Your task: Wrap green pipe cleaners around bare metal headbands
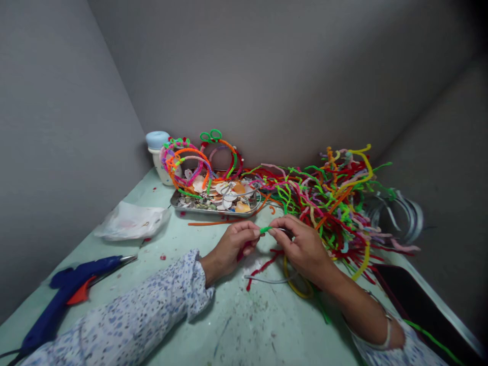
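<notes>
Near the table's middle, my left hand [233, 247] pinches one end of a short green pipe cleaner section [265, 230]. Thumb and finger of my right hand [303, 249] close on its other end, so the green piece spans the small gap between both hands. The green looks wound on a thin band that passes behind my right fingers; how it is wound is too small to tell. Below the hands, a bare grey headband end [267, 280] sticks out beside a red pipe cleaner [263, 269]. Under my right wrist lies a yellow loop [299, 288].
A metal tray [213, 212] holds shell-like pieces, with fuzzy decorated headbands [190, 152] on it. A heap of pipe cleaners [324, 198] and bare headbands [414, 218] sit right. Left are a white-and-blue bottle [162, 162], plastic bag [129, 222] and blue glue gun [72, 282]; a dark tablet-like slab [415, 300] lies right.
</notes>
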A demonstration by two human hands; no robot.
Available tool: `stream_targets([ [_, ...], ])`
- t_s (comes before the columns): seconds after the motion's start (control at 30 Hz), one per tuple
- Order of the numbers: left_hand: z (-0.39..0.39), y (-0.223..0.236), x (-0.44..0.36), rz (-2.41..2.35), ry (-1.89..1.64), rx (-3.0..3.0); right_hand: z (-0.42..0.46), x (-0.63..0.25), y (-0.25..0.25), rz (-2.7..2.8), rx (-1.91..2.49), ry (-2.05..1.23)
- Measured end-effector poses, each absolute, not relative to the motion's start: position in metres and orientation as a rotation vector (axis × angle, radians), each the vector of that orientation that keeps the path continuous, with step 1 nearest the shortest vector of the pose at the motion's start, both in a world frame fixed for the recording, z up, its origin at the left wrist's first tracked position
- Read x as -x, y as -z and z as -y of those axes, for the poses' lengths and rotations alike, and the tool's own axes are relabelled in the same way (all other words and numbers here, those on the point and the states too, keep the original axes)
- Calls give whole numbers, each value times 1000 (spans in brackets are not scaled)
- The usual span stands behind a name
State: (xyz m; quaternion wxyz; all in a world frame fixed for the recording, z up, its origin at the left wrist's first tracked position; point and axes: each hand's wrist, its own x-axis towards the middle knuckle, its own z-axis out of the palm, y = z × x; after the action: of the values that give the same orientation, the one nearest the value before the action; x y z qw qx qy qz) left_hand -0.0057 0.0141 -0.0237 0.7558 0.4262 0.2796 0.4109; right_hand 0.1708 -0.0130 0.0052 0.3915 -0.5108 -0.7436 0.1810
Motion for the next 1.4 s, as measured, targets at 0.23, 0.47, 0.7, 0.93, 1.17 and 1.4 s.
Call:
stream_targets([
  [0.23,-18,24,7,-602,-884,-932,11,-172,-12,1625,1344,-942],
  [0.47,-26,27,7,-570,-864,-855,4,-178,5,1337,1284,-1076],
  [0.7,-37,25,8,-540,-944,-633,-3,-184,36,1150,1125,-1030],
  [0.93,-40,35,5,-468,-853,-621,-8,-185,38,1165,1275,-1004],
  [1.17,-39,34,6,-478,-850,-620,-11,-189,44,1163,1313,-982],
  [1.4,-37,32,3,-476,-802,-635,-10,-189,44,1158,1356,-977],
])
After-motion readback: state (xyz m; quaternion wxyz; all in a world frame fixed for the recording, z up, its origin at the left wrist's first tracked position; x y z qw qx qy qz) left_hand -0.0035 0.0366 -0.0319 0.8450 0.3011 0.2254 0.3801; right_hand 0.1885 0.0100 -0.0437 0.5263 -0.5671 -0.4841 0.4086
